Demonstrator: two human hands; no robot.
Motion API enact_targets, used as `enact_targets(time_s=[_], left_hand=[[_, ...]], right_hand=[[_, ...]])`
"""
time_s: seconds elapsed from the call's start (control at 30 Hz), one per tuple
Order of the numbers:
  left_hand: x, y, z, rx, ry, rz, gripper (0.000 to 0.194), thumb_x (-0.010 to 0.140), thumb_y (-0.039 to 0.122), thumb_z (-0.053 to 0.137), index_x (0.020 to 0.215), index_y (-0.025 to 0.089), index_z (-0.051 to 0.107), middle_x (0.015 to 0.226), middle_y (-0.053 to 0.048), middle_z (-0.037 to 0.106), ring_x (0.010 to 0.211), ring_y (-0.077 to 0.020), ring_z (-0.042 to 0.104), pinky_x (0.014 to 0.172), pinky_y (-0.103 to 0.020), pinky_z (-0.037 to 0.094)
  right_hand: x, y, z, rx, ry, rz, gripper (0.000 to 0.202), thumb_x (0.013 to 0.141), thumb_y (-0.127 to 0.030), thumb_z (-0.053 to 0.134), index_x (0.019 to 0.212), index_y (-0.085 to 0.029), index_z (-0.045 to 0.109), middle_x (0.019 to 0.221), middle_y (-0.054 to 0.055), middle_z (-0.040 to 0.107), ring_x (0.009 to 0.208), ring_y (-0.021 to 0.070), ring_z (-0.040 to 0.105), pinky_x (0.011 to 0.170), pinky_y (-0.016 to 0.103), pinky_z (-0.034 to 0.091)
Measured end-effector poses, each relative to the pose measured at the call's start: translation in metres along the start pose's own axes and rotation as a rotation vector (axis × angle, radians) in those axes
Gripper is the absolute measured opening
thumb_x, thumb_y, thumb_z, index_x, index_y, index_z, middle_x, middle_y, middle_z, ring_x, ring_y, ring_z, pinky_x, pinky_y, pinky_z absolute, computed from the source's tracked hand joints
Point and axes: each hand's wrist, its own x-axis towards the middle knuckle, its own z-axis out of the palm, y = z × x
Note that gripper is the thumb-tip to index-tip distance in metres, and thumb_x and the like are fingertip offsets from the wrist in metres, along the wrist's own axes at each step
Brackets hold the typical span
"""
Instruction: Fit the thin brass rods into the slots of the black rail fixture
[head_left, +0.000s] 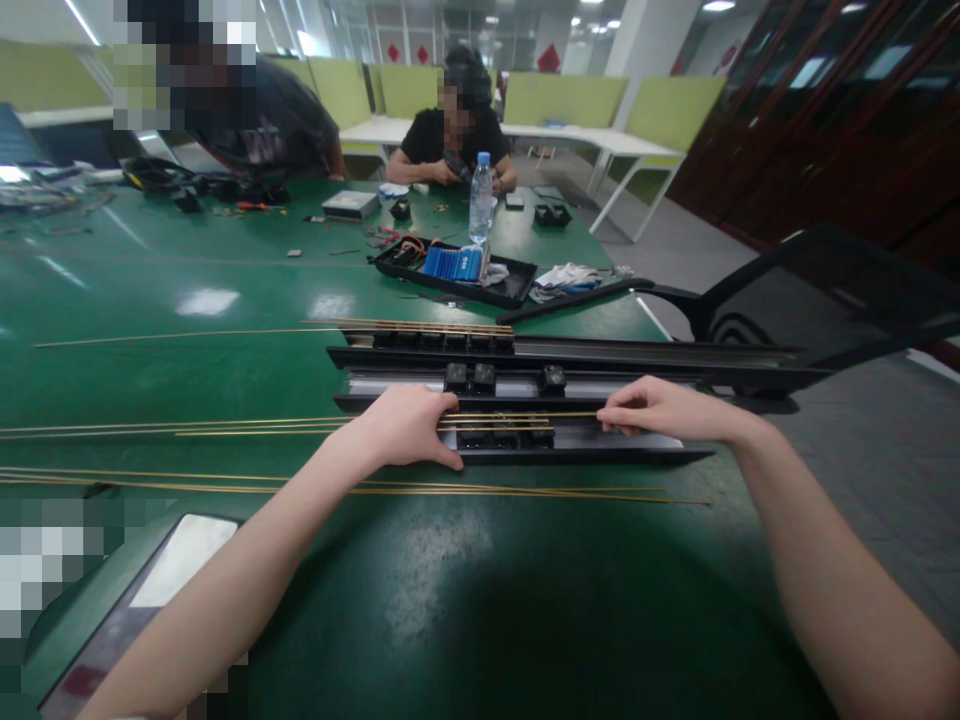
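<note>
Several long, thin brass-coloured rods (517,421) run left to right over black blocks (506,436) in the nearest dark channel (585,456). My left hand (409,425) spans this channel, thumb at its near edge and fingers at its far edge, gripping it over the rods. At the right, my right hand (637,410) pinches the end of one rod between thumb and fingertips. Just behind lies a second channel (405,385) with black blocks (484,378) in it. More rods (510,491) rest on the green table in front.
Farther back are a third channel (645,347) with rods, a black tray (517,282) with a blue item, gloves (574,280) and a water bottle (481,200). Two people are across the table (262,260). A black chair (832,290) stands right; a phone-like object (184,560) lies near left.
</note>
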Motion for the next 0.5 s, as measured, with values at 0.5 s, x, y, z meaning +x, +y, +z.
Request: enact_targets(time_s=[0.5], left_hand=[[0.002,0.0,0.001,-0.001,-0.017,-0.009,0.07,0.064,0.076,0.065,0.111,0.024,0.066,0.098,-0.009,0.074,0.092,-0.0314,0.069,0.074,-0.035,0.048]], right_hand=[[-0.028,0.035,-0.018,-0.021,0.058,0.119,0.056,0.083,-0.068,0.056,0.076,-0.015,0.071,0.067,0.004,0.057,0.065,0.017,0.049,0.062,0.03,0.036]])
